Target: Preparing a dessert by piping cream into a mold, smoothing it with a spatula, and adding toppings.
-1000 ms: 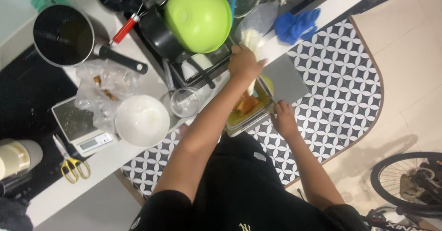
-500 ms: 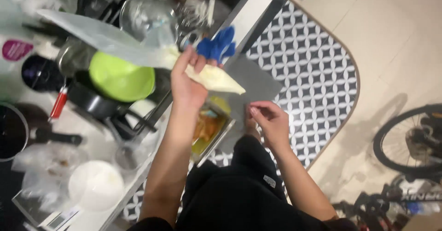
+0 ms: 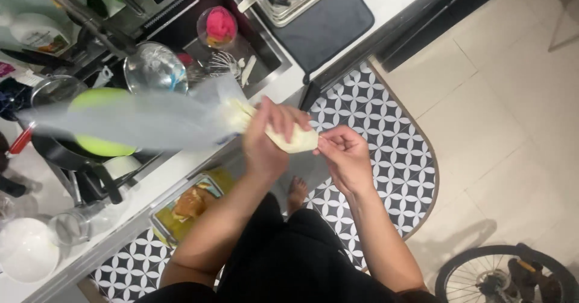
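Note:
A clear plastic piping bag [image 3: 151,119] with pale cream packed into its tip end [image 3: 295,139] is held level in front of me. My left hand [image 3: 268,137] is wrapped around the filled part of the bag. My right hand [image 3: 344,155] pinches the pointed tip with thumb and fingers. The empty upper part of the bag trails off to the left over the counter, blurred. Below the hands a metal tray [image 3: 160,224] with a browned pastry [image 3: 190,203] sits at the counter's front edge.
A green bowl [image 3: 99,146] rests on a dark pan by the stove. The sink [image 3: 241,49] holds a glass bowl [image 3: 154,67], a whisk and a pink-filled cup [image 3: 220,25]. A white bowl [image 3: 24,248] and glass jar [image 3: 69,227] stand at left. A bicycle wheel [image 3: 506,279] is at lower right.
Both hands lifted away from the tray. The left hand picked up the piping bag, and the right hand came up to pinch its tip. The view shifted right along the counter.

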